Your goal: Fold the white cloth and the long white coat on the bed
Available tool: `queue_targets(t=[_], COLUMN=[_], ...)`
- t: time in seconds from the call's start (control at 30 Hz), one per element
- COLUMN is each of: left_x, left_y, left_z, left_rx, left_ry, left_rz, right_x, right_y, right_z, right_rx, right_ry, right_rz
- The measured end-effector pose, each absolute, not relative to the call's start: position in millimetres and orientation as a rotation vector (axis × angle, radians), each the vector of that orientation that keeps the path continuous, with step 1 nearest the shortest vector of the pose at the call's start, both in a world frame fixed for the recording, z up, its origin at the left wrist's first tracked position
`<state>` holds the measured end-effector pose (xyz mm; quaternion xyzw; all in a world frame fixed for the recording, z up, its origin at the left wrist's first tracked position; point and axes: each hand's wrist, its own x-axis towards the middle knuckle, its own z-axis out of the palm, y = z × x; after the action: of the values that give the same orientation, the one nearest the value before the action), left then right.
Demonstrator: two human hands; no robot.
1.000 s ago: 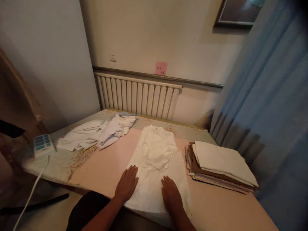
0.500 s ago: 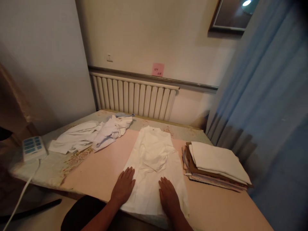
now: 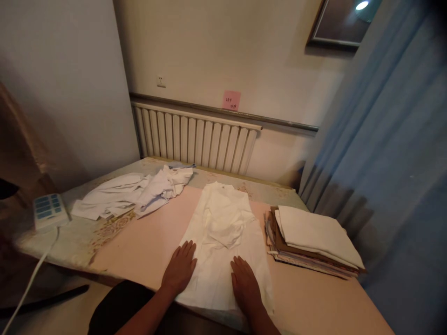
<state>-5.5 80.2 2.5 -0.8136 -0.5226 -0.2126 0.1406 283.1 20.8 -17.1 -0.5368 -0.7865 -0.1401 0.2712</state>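
A white shirt (image 3: pixel 226 209) lies spread on the pink tabletop covering, its collar toward the wall and its hem at the table's near edge. Wrinkles bunch across its middle, where the sleeves seem folded in. My left hand (image 3: pixel 179 267) rests flat at the shirt's lower left edge, fingers stretched out. On the lower right part of the shirt lies my right hand (image 3: pixel 245 284), also flat with fingers extended. Neither hand grips the cloth.
A stack of folded clothes (image 3: pixel 317 237) stands on the right by a blue curtain (image 3: pixel 384 163). Crumpled white garments (image 3: pixel 136 193) lie at the back left. A power strip (image 3: pixel 49 211) with a white cord sits at the left corner. Behind the table is a radiator (image 3: pixel 195 137).
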Motion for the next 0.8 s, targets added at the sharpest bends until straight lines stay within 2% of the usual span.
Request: queue_targets(t=[0.33,0.5,0.63,0.8], left_x=[-4.1,-3.8,-3.9,-4.1], left_y=[78.6,77.8,76.9,75.2], left_z=[4.8,2.9,2.6,1.6], left_rx=[-2.364,-2.356,-2.364,-2.369], left_ry=[-1.527,-1.533,-1.539,-1.538], left_rz=[-0.599,-0.628,-0.633,-0.662], right_x=[282.4,271.4,251.8,227.7], right_y=[20.8,40.1,69.0,97.4], right_z=[-12.0,28.1,68.7,84.9], right_rx=[-1.443,-1.49,-1.608,-1.81], right_ry=[-2.004,-1.816,-1.876,-2.003], right_rz=[-0.219,-0.061,-0.047,-0.079])
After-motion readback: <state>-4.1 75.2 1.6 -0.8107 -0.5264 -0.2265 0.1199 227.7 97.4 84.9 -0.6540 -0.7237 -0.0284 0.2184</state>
